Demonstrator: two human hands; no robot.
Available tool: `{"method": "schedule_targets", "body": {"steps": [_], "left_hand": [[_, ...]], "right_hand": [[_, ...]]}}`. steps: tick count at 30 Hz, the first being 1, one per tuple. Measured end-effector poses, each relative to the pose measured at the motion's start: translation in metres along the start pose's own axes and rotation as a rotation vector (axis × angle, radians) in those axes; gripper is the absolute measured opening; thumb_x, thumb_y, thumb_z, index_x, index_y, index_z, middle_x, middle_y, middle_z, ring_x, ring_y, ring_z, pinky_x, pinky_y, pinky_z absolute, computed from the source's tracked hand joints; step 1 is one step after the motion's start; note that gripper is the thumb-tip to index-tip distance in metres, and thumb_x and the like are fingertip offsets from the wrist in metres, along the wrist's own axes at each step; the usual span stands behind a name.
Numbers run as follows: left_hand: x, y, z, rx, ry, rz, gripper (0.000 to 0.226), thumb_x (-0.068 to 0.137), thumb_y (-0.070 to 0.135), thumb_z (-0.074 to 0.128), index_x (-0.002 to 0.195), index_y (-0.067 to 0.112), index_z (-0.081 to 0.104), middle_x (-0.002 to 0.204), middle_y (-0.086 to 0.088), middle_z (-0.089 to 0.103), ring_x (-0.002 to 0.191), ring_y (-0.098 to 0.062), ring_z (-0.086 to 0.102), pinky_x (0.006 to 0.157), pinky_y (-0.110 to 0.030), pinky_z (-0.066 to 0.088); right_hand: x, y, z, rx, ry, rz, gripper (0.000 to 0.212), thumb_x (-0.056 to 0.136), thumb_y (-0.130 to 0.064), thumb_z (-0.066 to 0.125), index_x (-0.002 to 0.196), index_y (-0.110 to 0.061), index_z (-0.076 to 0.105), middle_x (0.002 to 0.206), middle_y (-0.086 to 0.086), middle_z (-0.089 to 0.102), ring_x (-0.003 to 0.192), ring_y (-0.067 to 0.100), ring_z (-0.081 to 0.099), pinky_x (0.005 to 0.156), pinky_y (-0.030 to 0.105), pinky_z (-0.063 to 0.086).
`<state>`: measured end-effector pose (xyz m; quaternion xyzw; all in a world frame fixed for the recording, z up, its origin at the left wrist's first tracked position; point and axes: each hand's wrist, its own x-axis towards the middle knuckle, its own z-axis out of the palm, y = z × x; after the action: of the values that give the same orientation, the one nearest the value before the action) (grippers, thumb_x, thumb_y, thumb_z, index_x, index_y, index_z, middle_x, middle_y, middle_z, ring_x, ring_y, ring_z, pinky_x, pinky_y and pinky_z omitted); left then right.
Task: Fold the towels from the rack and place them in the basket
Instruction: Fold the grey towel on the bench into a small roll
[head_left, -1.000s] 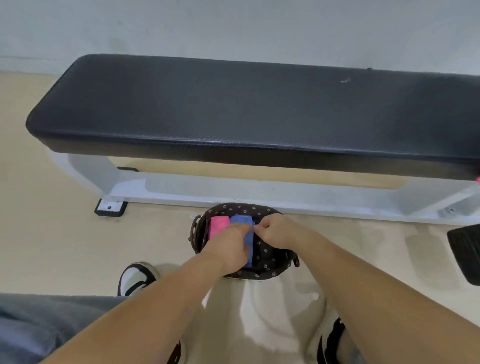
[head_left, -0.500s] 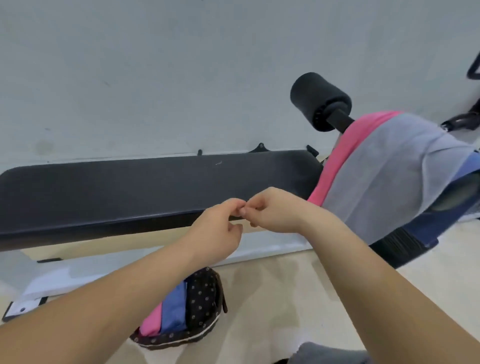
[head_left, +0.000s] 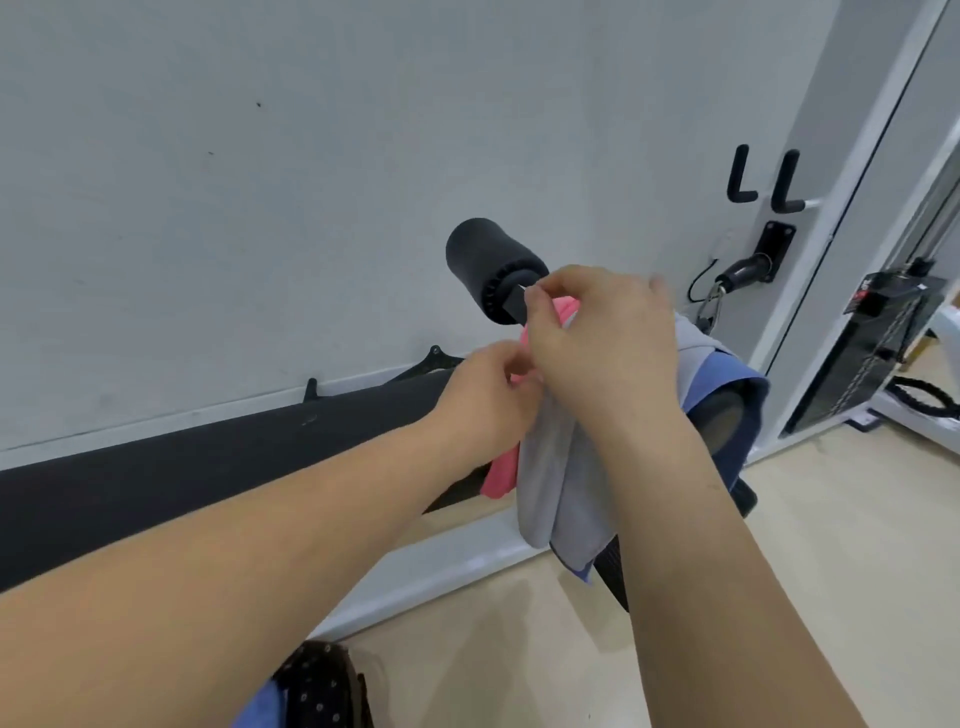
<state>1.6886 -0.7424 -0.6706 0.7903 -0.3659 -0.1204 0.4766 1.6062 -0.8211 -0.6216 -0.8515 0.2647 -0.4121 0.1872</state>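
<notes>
A grey towel (head_left: 550, 493) hangs bunched from the padded rack roller (head_left: 483, 260), lying over a pink towel (head_left: 500, 474) and a blue towel (head_left: 727, 370). My right hand (head_left: 597, 343) pinches the grey towel's top edge close to the roller. Just below and to the left, my left hand (head_left: 483, 400) grips the same towel's left edge, its fingertips partly hidden behind the right hand. At the bottom edge stands the dark dotted basket (head_left: 322, 691) with a folded blue towel (head_left: 260, 709) in it.
The long black bench pad (head_left: 208, 467) runs left along the wall on a white frame (head_left: 452, 561). A weight stack machine (head_left: 872, 353) with black hooks stands at the right. Beige floor lies between the basket and the rack.
My view swung up from the basket to the rack. Both hands left the basket, rose and moved right, and now hold the grey towel, which has become bunched.
</notes>
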Motion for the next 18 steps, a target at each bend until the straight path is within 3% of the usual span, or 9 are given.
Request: {"method": "schedule_targets", "body": {"steps": [2, 3, 5, 7, 10, 12, 13, 16, 18], "left_hand": [[0.02, 0.016, 0.007, -0.071, 0.024, 0.011, 0.011, 0.1, 0.025, 0.059, 0.105, 0.021, 0.068, 0.094, 0.012, 0.07, 0.087, -0.004, 0.066, 0.079, -0.025, 0.055], [0.027, 0.02, 0.012, -0.084, 0.035, 0.008, 0.016, 0.099, 0.028, 0.061, 0.111, 0.02, 0.069, 0.102, 0.008, 0.072, 0.096, -0.009, 0.067, 0.087, -0.031, 0.057], [0.033, 0.024, 0.021, -0.112, 0.062, -0.03, 0.023, 0.096, 0.031, 0.068, 0.114, 0.017, 0.068, 0.105, 0.002, 0.071, 0.101, -0.016, 0.068, 0.093, -0.036, 0.057], [0.036, 0.025, 0.028, -0.183, 0.075, -0.086, 0.027, 0.092, 0.031, 0.074, 0.114, 0.017, 0.066, 0.099, 0.001, 0.069, 0.095, -0.017, 0.067, 0.091, -0.035, 0.058], [0.04, 0.03, 0.027, -0.212, 0.059, -0.117, 0.007, 0.094, 0.016, 0.068, 0.1, 0.012, 0.069, 0.083, -0.002, 0.065, 0.076, -0.017, 0.061, 0.072, -0.027, 0.054], [0.044, 0.037, 0.024, -0.151, 0.065, -0.089, 0.014, 0.092, 0.006, 0.055, 0.088, 0.001, 0.067, 0.075, -0.008, 0.056, 0.066, -0.019, 0.05, 0.056, -0.025, 0.043], [0.045, 0.044, 0.022, -0.123, 0.072, -0.062, 0.017, 0.092, 0.006, 0.051, 0.086, 0.0, 0.065, 0.074, -0.01, 0.054, 0.067, -0.019, 0.048, 0.056, -0.027, 0.04], [0.047, 0.072, 0.018, -0.093, 0.066, 0.024, 0.021, 0.099, 0.013, 0.048, 0.101, 0.008, 0.069, 0.089, -0.009, 0.068, 0.077, -0.018, 0.06, 0.068, -0.03, 0.051], [0.047, 0.09, 0.018, -0.14, 0.04, 0.057, 0.02, 0.103, 0.019, 0.048, 0.107, 0.014, 0.067, 0.102, -0.006, 0.071, 0.094, -0.019, 0.067, 0.083, -0.035, 0.057]], "right_hand": [[0.01, 0.022, -0.009, -0.138, -0.005, 0.126, 0.023, 0.095, -0.044, 0.054, 0.098, -0.032, 0.073, 0.098, -0.009, 0.072, 0.108, 0.022, 0.062, 0.125, 0.057, 0.007], [0.013, 0.035, -0.013, -0.14, -0.044, 0.208, 0.023, 0.094, -0.045, 0.054, 0.1, -0.032, 0.073, 0.103, -0.008, 0.071, 0.112, 0.022, 0.06, 0.123, 0.058, 0.006], [0.013, 0.056, -0.016, -0.164, -0.084, 0.258, 0.022, 0.093, -0.042, 0.058, 0.104, -0.032, 0.074, 0.114, -0.007, 0.068, 0.115, 0.023, 0.059, 0.116, 0.053, 0.023], [0.013, 0.064, -0.018, -0.154, -0.061, 0.24, 0.022, 0.092, -0.042, 0.061, 0.108, -0.034, 0.073, 0.119, -0.006, 0.063, 0.119, 0.022, 0.057, 0.106, 0.046, 0.033], [0.015, 0.064, -0.022, -0.122, -0.061, 0.254, 0.024, 0.093, -0.042, 0.061, 0.113, -0.035, 0.072, 0.121, -0.006, 0.061, 0.121, 0.021, 0.054, 0.105, 0.044, 0.034], [0.015, 0.064, -0.027, -0.083, -0.072, 0.279, 0.025, 0.094, -0.038, 0.059, 0.116, -0.034, 0.071, 0.125, -0.006, 0.062, 0.124, 0.023, 0.054, 0.108, 0.046, 0.036], [0.014, 0.064, -0.03, -0.035, -0.089, 0.284, 0.03, 0.093, -0.035, 0.057, 0.119, -0.035, 0.069, 0.128, -0.006, 0.062, 0.126, 0.023, 0.054, 0.11, 0.047, 0.037], [0.01, 0.055, -0.042, 0.11, -0.151, 0.297, 0.063, 0.076, -0.03, 0.045, 0.136, -0.042, 0.058, 0.14, -0.008, 0.058, 0.133, 0.023, 0.051, 0.112, 0.052, 0.04], [0.01, 0.058, -0.044, 0.162, -0.139, 0.264, 0.074, 0.073, -0.031, 0.047, 0.145, -0.05, 0.044, 0.146, -0.01, 0.054, 0.138, 0.023, 0.048, 0.112, 0.054, 0.04]]}}
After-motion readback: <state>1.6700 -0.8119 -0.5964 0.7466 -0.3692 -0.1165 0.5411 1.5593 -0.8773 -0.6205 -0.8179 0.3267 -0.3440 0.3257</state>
